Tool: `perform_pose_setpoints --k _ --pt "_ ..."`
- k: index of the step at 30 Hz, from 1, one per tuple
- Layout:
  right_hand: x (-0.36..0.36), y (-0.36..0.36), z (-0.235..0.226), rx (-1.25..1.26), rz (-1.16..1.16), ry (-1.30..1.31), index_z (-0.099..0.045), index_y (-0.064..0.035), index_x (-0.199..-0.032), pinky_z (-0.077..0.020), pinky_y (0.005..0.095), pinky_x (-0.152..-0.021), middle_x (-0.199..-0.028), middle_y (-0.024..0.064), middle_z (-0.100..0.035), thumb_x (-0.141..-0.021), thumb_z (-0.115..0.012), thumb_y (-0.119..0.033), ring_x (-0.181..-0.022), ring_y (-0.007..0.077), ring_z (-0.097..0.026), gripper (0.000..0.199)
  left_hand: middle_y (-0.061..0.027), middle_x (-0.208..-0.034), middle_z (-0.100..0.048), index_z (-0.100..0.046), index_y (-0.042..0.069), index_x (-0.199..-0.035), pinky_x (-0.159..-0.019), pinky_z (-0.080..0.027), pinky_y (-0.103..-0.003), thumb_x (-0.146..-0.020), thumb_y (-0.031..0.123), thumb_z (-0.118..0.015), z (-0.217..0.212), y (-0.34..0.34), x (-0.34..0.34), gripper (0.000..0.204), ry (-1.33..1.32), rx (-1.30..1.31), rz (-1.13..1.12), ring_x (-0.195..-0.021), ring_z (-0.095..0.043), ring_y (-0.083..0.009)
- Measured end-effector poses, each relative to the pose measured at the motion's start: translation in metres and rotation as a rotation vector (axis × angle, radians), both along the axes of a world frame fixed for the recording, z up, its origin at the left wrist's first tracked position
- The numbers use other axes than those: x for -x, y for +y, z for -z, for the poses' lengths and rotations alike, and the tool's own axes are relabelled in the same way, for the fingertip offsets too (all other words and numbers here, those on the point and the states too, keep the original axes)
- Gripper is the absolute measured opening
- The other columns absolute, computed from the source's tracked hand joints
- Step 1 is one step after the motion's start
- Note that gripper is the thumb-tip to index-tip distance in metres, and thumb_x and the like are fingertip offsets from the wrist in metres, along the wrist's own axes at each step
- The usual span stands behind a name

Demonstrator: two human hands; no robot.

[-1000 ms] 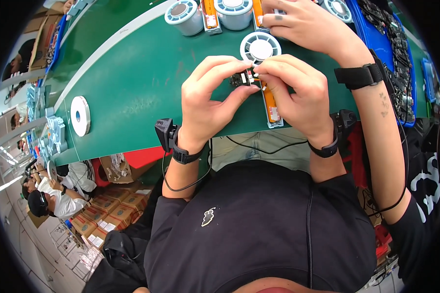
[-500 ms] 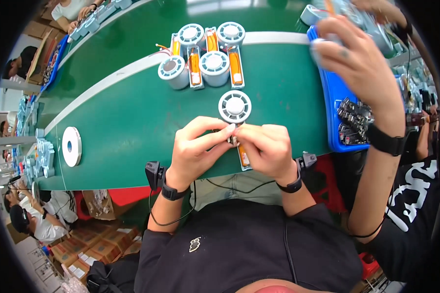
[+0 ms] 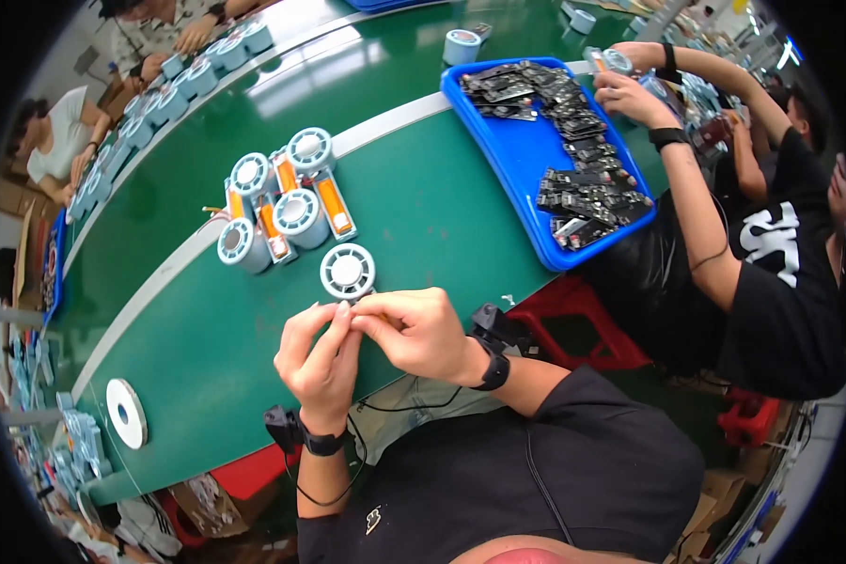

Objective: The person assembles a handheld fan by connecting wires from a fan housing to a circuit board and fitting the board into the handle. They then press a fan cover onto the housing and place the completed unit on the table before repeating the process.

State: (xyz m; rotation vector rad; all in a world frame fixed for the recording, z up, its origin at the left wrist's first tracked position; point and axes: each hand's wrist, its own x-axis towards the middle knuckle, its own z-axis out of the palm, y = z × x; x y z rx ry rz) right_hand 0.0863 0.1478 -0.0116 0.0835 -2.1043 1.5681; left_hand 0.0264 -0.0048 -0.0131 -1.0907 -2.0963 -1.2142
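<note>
My left hand (image 3: 320, 362) and my right hand (image 3: 414, 329) meet at the fingertips, thumbs and forefingers pinched together. Just beyond them lies a light-blue fan-shaped unit (image 3: 348, 272) with a round, slotted head. Its lower part is covered by my fingers, and whatever small piece sits in the pinch is hidden. Farther off, several similar units stand in a cluster; one slotted head (image 3: 299, 212) rises beside an open handle with an orange battery (image 3: 333, 204).
A blue tray (image 3: 547, 246) of black circuit boards (image 3: 587, 195) lies to the right. Beyond it a co-worker's hands (image 3: 637, 99) hold a light-blue unit. A white roll (image 3: 126, 414) lies at left. A red stool (image 3: 573, 324) stands beside the green table (image 3: 207, 367).
My view has swung to the right, bringing the whole tray into sight. The co-worker's arm has drawn back from over the tray. My hands stay pinched together at the unit.
</note>
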Motion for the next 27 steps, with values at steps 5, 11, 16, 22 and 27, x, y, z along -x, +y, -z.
perform_pose_setpoints --k 5,11,16,22,27 --pt "0.0 -0.008 0.002 0.018 -0.062 0.004 -0.075 -0.001 -0.102 -0.0523 0.0273 -0.056 -0.084 0.0121 -0.074 -0.084 -0.077 0.001 -0.065 0.0148 -0.068 0.018 -0.011 -0.098 -0.07 -0.076 0.003 -0.108 -0.075 -0.058 -0.037 -0.072 -0.003 -0.084 -0.002 -0.006 -0.007 0.038 -0.109 0.013 -0.103 -0.085 -0.07 -0.0273" --pt "0.002 0.011 0.007 -0.263 0.017 0.208 -0.074 0.0001 -0.097 -0.0583 0.0312 -0.065 -0.087 0.0126 -0.075 -0.079 -0.078 0.006 -0.075 0.0226 -0.074 0.02 -0.0132 -0.104 -0.07 -0.075 0.004 -0.115 -0.079 -0.057 -0.034 -0.072 -0.004 -0.083 -0.009 -0.017 0.0 0.044 -0.292 0.018 -0.173 -0.091 -0.07 -0.0252" --pt "-0.004 0.011 0.0 0.061 0.036 -0.271 -0.074 0.0005 -0.095 -0.0585 0.032 -0.066 -0.087 0.0127 -0.075 -0.08 -0.076 0.007 -0.076 0.0247 -0.074 0.016 -0.0118 -0.107 -0.07 -0.074 0.005 -0.114 -0.084 -0.056 -0.037 -0.073 -0.003 -0.082 -0.012 -0.029 0.021 0.042 -0.239 0.159 -0.015 -0.098 -0.068 -0.0282" --pt "0.013 0.02 0.004 -0.322 -0.032 0.095 -0.074 0.0009 -0.097 -0.0571 0.0302 -0.063 -0.088 0.0121 -0.074 -0.083 -0.074 0.007 -0.075 0.0225 -0.073 0.015 -0.0115 -0.111 -0.071 -0.074 0.006 -0.115 -0.088 -0.057 -0.037 -0.074 -0.004 -0.081 -0.011 -0.02 0.015 0.043 -0.319 0.207 0.093 -0.107 -0.067 -0.0284" --pt "0.012 0.02 0.005 -0.276 -0.071 0.05 -0.074 0.0009 -0.099 -0.0548 0.0304 -0.059 -0.089 0.0121 -0.072 -0.084 -0.074 0.006 -0.071 0.0234 -0.071 0.016 -0.0114 -0.111 -0.071 -0.074 0.005 -0.114 -0.088 -0.057 -0.037 -0.073 -0.004 -0.082 -0.009 -0.02 0.012 0.043 -0.365 0.175 0.139 -0.106 -0.068 -0.0283"
